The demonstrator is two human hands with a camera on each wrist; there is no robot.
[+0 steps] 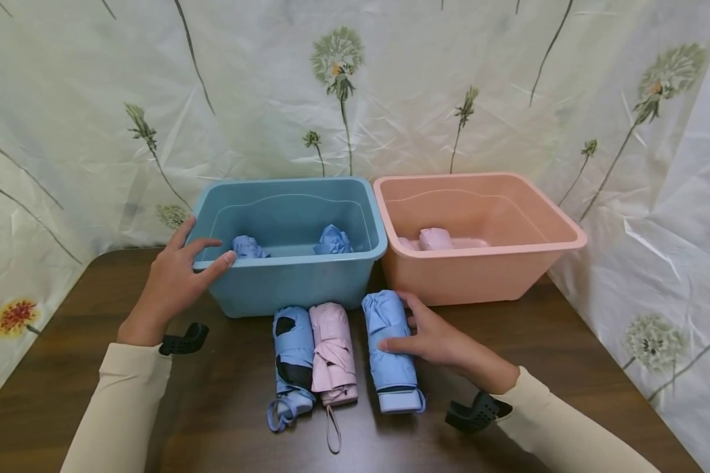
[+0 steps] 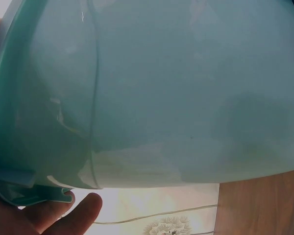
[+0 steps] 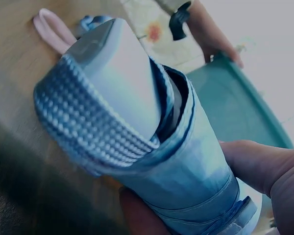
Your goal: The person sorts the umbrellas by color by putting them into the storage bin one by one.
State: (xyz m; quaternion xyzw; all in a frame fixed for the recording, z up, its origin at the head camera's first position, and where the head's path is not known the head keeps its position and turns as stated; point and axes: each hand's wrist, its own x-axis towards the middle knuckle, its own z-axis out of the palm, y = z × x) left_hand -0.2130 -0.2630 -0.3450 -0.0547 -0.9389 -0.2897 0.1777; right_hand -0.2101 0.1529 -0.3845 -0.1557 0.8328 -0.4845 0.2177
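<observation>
My right hand (image 1: 440,338) grips a folded light-blue umbrella (image 1: 390,355), thumb on one side and fingers round the other. Its pale handle end and woven wrist strap (image 3: 88,117) fill much of the right wrist view. The left hand (image 1: 174,279) holds the left front corner of a blue plastic bin (image 1: 296,286) at the rim, with fingertips (image 2: 85,210) showing beyond the edge in the left wrist view. Between the hands lie a blue umbrella with black patches (image 1: 296,348) and a pink folded umbrella (image 1: 333,351), side by side, handles toward me.
Two blue bundles, one left (image 1: 248,247) and one right (image 1: 332,240), lie inside the blue bin. A peach bin (image 1: 455,276) stands at its right with pink bundles (image 1: 436,239) in it. Behind the brown table (image 1: 213,420) hangs a flower-printed sheet (image 1: 260,85).
</observation>
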